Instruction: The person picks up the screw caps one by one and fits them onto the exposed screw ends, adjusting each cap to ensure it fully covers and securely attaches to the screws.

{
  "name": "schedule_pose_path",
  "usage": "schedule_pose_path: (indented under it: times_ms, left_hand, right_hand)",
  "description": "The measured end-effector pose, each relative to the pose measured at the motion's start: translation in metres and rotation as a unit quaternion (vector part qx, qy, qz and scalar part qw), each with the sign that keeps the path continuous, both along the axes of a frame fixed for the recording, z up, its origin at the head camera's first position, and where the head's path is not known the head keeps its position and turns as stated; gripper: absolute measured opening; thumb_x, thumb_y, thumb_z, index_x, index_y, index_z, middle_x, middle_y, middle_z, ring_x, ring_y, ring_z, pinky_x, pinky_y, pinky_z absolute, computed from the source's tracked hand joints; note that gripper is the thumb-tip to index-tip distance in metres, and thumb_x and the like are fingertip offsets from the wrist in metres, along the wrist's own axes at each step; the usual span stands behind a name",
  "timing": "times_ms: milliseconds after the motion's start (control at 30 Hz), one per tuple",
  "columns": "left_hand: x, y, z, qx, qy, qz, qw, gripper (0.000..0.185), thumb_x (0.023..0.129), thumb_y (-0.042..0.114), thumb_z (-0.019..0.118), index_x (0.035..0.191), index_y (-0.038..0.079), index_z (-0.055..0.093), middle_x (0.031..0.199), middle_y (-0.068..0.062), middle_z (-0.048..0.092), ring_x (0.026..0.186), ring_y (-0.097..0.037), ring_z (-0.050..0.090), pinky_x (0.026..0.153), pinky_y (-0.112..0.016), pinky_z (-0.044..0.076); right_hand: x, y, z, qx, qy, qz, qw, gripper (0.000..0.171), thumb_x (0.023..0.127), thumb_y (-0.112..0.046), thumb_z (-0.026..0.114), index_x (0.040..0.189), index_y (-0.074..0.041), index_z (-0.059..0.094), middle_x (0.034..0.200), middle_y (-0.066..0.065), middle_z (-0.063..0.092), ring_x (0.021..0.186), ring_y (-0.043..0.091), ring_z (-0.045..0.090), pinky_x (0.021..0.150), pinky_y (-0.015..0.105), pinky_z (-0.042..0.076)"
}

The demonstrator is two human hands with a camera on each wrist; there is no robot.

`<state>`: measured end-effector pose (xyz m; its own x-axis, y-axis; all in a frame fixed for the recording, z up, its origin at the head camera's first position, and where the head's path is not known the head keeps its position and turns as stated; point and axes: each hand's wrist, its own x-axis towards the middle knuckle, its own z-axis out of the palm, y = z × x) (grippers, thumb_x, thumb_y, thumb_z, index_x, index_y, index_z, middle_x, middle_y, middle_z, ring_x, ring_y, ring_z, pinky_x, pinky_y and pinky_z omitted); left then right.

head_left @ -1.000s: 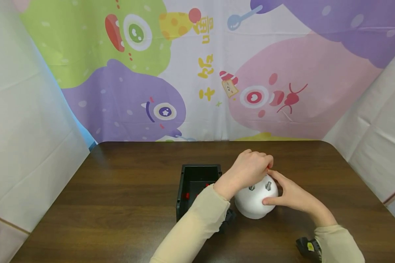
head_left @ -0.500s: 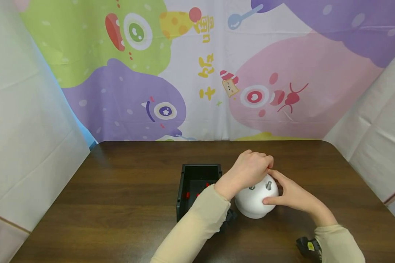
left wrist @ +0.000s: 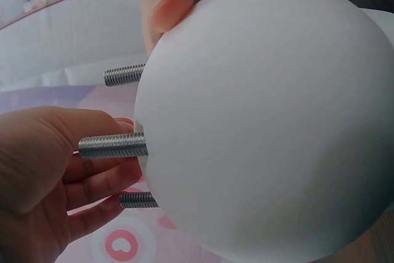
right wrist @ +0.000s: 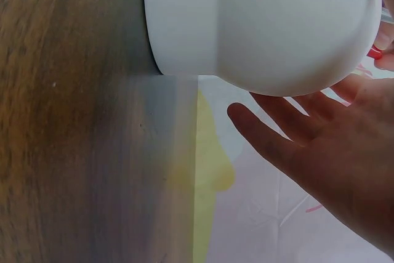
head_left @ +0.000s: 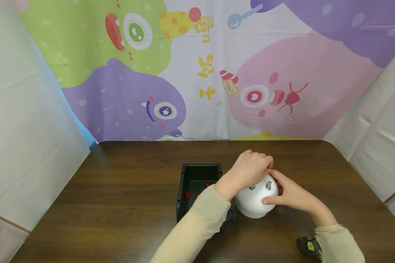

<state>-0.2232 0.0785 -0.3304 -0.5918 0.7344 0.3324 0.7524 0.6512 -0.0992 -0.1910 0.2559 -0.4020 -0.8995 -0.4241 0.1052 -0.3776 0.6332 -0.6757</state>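
Note:
A smooth white dome-shaped piece (head_left: 255, 204) on a short round base stands on the table, right of centre. Threaded metal studs (left wrist: 114, 146) stick out of its rounded top. My left hand (head_left: 247, 170) reaches over the top and pinches a small red piece (right wrist: 374, 52) there; the fingers mostly hide it, so its exact kind is unclear. My right hand (head_left: 293, 193) steadies the dome from the right, with the thumb on its near side and the fingers round its far side.
A black tray (head_left: 180, 190) with several small red pieces (head_left: 187, 195) stands left of the dome, partly hidden by the left forearm. The brown table (head_left: 118, 204) ends at a printed curtain (head_left: 210, 120). Black wrist devices (head_left: 307, 248) sit at the sleeves.

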Motion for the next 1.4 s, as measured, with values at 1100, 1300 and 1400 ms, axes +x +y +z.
schedule_pose_path:
  times_ms: [1100,1300,1400]
  left_hand:
    - [0.001,-0.002,-0.010,0.037,-0.029,0.014,0.9988,0.017,0.086,0.023,0.058,0.103,0.020,0.061,0.093,0.010,0.067,0.074,-0.005,0.061,0.073,-0.023,0.044]
    - [0.001,-0.004,-0.010,0.038,-0.034,0.013,0.9986,0.018,0.086,0.023,0.058,0.103,0.020,0.062,0.091,0.010,0.068,0.073,-0.005,0.061,0.073,-0.023,0.044]
    - [0.000,-0.005,-0.011,0.039,-0.038,0.016,0.9984,0.017,0.086,0.024,0.058,0.102,0.019,0.062,0.090,0.010,0.068,0.073,-0.005,0.061,0.072,-0.023,0.043]
  right_hand:
    - [0.001,0.000,0.001,-0.024,-0.006,0.011,1.000,0.080,0.072,-0.031,0.075,0.136,-0.007,0.032,0.123,0.009,0.050,0.101,0.011,0.052,0.079,0.029,0.047]
    - [0.001,0.001,0.000,-0.022,-0.008,0.010,1.000,0.082,0.072,-0.032,0.075,0.136,-0.008,0.031,0.124,0.008,0.049,0.102,0.011,0.051,0.080,0.028,0.047]
    - [0.000,0.001,0.000,-0.017,-0.009,0.004,1.000,0.084,0.072,-0.034,0.076,0.137,-0.008,0.030,0.127,0.009,0.047,0.105,0.014,0.050,0.081,0.028,0.046]
